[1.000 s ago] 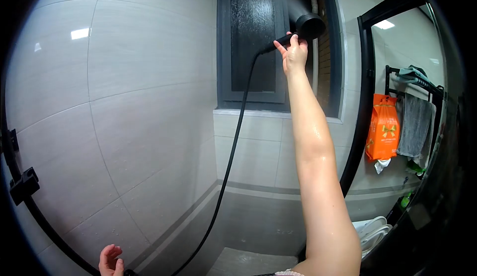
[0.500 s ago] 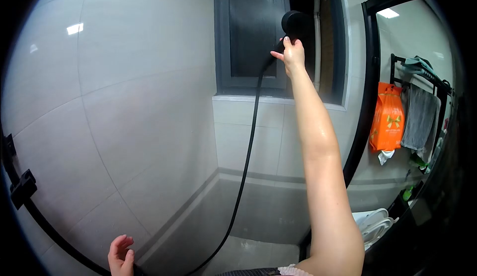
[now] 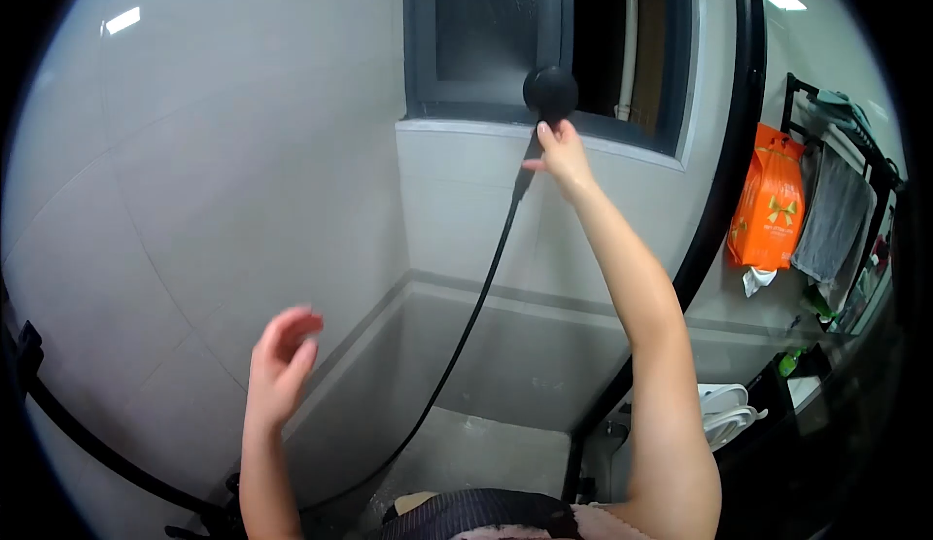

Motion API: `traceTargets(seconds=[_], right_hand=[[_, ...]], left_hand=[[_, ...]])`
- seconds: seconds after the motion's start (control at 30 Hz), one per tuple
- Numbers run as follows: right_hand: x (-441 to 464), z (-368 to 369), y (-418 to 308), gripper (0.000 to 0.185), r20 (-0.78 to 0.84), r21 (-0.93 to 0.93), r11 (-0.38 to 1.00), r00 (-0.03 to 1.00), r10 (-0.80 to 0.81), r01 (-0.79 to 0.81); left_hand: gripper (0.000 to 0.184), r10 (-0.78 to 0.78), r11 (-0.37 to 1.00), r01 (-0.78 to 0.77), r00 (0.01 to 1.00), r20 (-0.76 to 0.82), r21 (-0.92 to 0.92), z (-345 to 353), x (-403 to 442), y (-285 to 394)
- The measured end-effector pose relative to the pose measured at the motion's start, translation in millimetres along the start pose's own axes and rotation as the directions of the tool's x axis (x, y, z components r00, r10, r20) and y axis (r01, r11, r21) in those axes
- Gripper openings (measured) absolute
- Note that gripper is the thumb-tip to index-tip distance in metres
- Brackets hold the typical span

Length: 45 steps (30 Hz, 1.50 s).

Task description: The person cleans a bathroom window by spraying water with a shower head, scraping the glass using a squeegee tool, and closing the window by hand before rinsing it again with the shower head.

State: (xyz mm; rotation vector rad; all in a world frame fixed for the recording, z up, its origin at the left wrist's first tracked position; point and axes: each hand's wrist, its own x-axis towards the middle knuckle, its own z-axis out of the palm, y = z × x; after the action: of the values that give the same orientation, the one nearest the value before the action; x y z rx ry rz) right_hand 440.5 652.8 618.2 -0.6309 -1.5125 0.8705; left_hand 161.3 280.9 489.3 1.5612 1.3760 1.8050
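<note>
R arm is stretching fwd & up, elbow slightly bent, R hand [image 3: 562,156] closing w/ thumb & fingers gripping. L forearm is rising upright, L hand [image 3: 282,365] hanging open, fingers curling loosely.

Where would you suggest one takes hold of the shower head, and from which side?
Probably the slim handle, wrapped from the right: it slants down to the left beneath the wide round head, and the hose trails off its lower end.
</note>
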Motion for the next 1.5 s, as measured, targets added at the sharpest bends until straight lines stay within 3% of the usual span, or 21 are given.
traceTargets(seconds=[0.13, 0.2, 0.43, 0.53, 0.67, 0.7, 0.77, 0.8, 0.83, 0.87, 0.9, 0.93, 1.0, 1.03, 1.1, 1.13, 1.2, 1.33, 1.5], right_hand=[[-63, -25, 57, 0.045, 0.029, -0.022, 0.998, 0.998, 0.064, -0.063], [-101, -39, 83, 0.040, -0.019, -0.008, 0.997, 0.997, 0.080, -0.081], [-261, -111, 207, 0.040, -0.157, 0.031, 0.937, 0.924, 0.349, -0.349], [-336, -142, 251, 0.035, -0.273, 0.031, 0.819, 0.783, 0.559, -0.574], [-429, -172, 303, 0.019, -0.543, 0.049, 0.779, 0.638, 0.546, -0.625], [-449, -180, 312, 0.021, -0.630, 0.003, 0.681, 0.528, 0.570, -0.732], [-478, -193, 320, 0.023, -0.674, 0.034, 0.706, 0.505, 0.539, -0.708], [-489, -197, 327, 0.023, -0.739, 0.087, 0.675, 0.407, 0.537, -0.733], [-512, -211, 343, 0.025, -0.753, -0.046, 0.665, 0.463, 0.468, -0.745], [-512, -204, 328, 0.022, -0.799, 0.041, 0.611, 0.341, 0.495, -0.790], [-518, -200, 330, 0.022, -0.841, 0.043, 0.627, 0.311, 0.444, -0.778], [-523, -201, 328, 0.027, -0.846, 0.102, 0.536, 0.210, 0.490, -0.838], [-469, -145, 234, 0.043, -0.848, 0.073, 0.548, 0.237, 0.475, -0.834], [-469, -141, 228, 0.043, -0.849, 0.078, 0.545, 0.231, 0.475, -0.835], [-465, -136, 226, 0.046, -0.840, 0.077, 0.424, 0.171, 0.516, -0.902], [-477, -141, 242, 0.046, -0.839, 0.080, 0.419, 0.166, 0.518, -0.905], [-518, -166, 296, 0.049, -0.856, -0.115, 0.347, 0.270, 0.442, -0.931], [-527, -173, 329, 0.049, -0.840, -0.123, 0.341, 0.280, 0.465, -0.932], [-520, -176, 361, 0.048, -0.748, -0.029, 0.328, 0.238, 0.619, -0.944]], left_hand=[[0.036, 0.103, 0.987, -0.107, 0.994, 0.043, 0.120, 38, 101, 7], [0.039, 0.165, 0.971, -0.173, 0.985, 0.059, 0.163, 59, 161, 0], [0.045, 0.364, 0.843, -0.311, 0.931, -0.039, 0.438, 131, 362, -33], [0.046, 0.480, 0.754, -0.369, 0.874, -0.072, 0.544, 156, 432, -44], [0.048, 0.553, 0.667, -0.349, 0.824, -0.123, 0.659, 181, 514, -47], [0.049, 0.555, 0.638, -0.318, 0.821, -0.132, 0.701, 183, 534, -49], [0.052, 0.590, 0.596, -0.281, 0.788, -0.174, 0.752, 190, 564, -51], [0.052, 0.603, 0.597, -0.301, 0.779, -0.169, 0.744, 192, 579, -53], [0.052, 0.613, 0.615, -0.286, 0.759, -0.219, 0.735, 193, 596, -57], [0.052, 0.617, 0.636, -0.269, 0.740, -0.267, 0.723, 195, 614, -65], [0.054, 0.651, 0.639, -0.282, 0.693, -0.309, 0.715, 200, 640, -79], [0.056, 0.619, 0.643, -0.228, 0.717, -0.321, 0.731, 202, 627, -70], [0.056, 0.647, 0.676, -0.208, 0.626, -0.435, 0.707, 205, 631, -78], [0.056, 0.646, 0.676, -0.211, 0.629, -0.431, 0.705, 207, 633, -82], [0.055, 0.733, 0.632, -0.294, 0.527, -0.430, 0.717, 210, 637, -89], [0.055, 0.732, 0.631, -0.293, 0.532, -0.426, 0.718, 210, 637, -91], [0.054, 0.796, 0.579, -0.370, 0.450, -0.405, 0.727, 212, 634, -92], [0.057, 0.787, 0.586, -0.403, 0.492, -0.374, 0.703, 221, 628, -84], [0.069, 0.745, 0.643, -0.486, 0.577, -0.336, 0.592, 255, 608, -67]])
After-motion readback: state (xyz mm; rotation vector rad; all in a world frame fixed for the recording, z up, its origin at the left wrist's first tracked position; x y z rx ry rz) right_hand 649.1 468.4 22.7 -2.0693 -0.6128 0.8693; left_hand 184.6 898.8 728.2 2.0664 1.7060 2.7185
